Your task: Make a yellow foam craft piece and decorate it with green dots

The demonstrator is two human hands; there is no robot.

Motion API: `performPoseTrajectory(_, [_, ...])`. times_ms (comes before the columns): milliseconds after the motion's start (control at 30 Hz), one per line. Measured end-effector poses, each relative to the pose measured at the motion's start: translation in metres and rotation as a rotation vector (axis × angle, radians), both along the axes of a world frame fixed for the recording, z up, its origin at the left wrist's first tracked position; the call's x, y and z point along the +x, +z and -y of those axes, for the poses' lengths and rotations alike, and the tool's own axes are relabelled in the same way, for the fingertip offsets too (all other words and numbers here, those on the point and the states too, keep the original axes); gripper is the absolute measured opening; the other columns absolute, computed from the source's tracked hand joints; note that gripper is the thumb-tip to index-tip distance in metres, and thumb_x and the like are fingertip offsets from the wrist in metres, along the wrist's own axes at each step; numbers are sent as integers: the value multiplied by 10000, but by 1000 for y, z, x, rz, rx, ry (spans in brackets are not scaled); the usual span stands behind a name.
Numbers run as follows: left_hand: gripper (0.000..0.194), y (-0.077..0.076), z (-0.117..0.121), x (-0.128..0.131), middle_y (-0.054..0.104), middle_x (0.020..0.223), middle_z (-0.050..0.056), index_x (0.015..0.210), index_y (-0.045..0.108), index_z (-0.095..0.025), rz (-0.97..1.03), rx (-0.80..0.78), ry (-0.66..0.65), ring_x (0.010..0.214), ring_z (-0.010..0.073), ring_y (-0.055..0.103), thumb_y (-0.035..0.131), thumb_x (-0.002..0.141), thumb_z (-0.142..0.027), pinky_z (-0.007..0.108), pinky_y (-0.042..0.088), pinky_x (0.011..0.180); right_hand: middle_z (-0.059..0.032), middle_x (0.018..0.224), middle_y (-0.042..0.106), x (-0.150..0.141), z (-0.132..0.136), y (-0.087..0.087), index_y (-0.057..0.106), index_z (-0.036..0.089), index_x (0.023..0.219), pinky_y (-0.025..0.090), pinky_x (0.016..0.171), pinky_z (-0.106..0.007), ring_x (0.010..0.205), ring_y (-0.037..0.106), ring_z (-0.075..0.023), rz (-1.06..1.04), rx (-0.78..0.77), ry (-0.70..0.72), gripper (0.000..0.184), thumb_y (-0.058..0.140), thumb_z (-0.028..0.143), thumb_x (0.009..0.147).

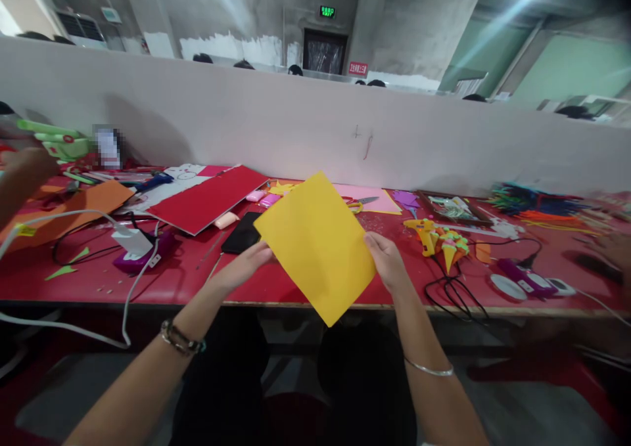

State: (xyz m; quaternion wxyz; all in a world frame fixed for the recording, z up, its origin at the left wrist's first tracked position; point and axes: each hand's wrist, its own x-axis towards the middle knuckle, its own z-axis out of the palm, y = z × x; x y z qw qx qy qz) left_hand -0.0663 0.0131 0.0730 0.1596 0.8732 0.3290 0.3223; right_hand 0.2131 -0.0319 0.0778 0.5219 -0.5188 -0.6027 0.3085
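Note:
A yellow sheet of craft foam or paper point(318, 249) is held up over the front edge of the table, turned so that one corner points down. At its left corner, my left hand point(251, 259) grips it, with the fingertips partly behind the sheet. My right hand point(386, 259) pinches the right corner. Behind the sheet lie yellow-handled scissors point(362, 203) on a pink sheet point(389, 200). A black flat object point(241, 232) is partly covered by the sheet and my left hand.
A red board point(207, 200) leans over papers at left. Power strips point(148, 252) with cables sit on both sides. At right are a yellow glue gun point(421, 236), cone-shaped crafts point(451, 249) and pipe cleaners point(537, 200). Other people's hands point(27, 177) show at both edges.

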Motion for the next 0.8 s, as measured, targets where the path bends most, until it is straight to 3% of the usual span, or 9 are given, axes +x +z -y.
performPoseTrajectory(100, [452,-3,7,13,633,1002,150,1180,473,-145,212,-219,-35,926,217,596,283,875,-419,329,511,716,-29,776,598,-7,-11,-12,558,173,778,417,613,-250,715,540,-161,26,-17,16,295,406,425,804])
performPoseTrajectory(200, [435,2,10,24,606,1067,140,1153,489,-160,386,-379,77,979,240,573,394,833,-440,349,499,772,-50,839,615,-17,-17,-18,566,172,830,429,690,-292,789,559,-181,130,-14,0,293,377,396,818])
performPoseTrajectory(333, [428,7,6,41,603,1053,125,1096,514,-138,488,-384,169,961,238,563,375,838,-449,382,462,823,-100,975,577,-47,-13,-13,526,177,1010,332,879,-451,933,516,-236,373,139,-376,321,525,345,736])
performPoseTrajectory(367, [421,8,4,46,613,1018,114,1075,522,-137,487,-371,158,938,230,565,366,841,-450,380,459,821,-112,1058,539,-57,-11,-10,502,187,1052,304,908,-469,1000,479,-250,382,213,-388,385,560,354,711])
performPoseTrajectory(433, [406,9,1,55,623,942,90,1018,535,-139,483,-372,109,883,210,569,334,851,-450,356,468,788,-103,1094,496,-76,-8,-4,447,208,1111,356,891,-409,997,472,-217,312,284,-180,457,576,375,706])
performPoseTrajectory(467, [400,10,-1,59,620,915,82,992,534,-140,483,-386,80,861,200,570,326,852,-451,339,473,766,-92,1075,490,-83,-7,-1,428,217,1116,408,834,-362,926,498,-187,252,263,-39,459,573,377,711])
performPoseTrajectory(533, [385,11,-4,64,602,923,74,1000,506,-148,494,-409,32,844,184,568,333,845,-456,306,480,727,-69,1048,475,-90,-7,2,397,229,1100,454,746,-308,838,510,-149,136,193,85,450,570,383,714])
performPoseTrajectory(633, [361,13,-6,68,568,942,59,1034,446,-168,512,-412,-28,830,160,558,405,812,-449,267,479,687,-42,1029,472,-88,-8,-2,364,244,1055,469,680,-272,804,511,-127,19,88,174,443,586,384,698])
performPoseTrajectory(800, [275,13,-10,75,474,720,-22,902,398,-184,463,-455,-73,598,85,481,499,760,-397,208,437,538,-24,933,502,-77,-13,-15,407,223,994,460,680,-275,799,510,-132,10,55,224,357,570,377,716])
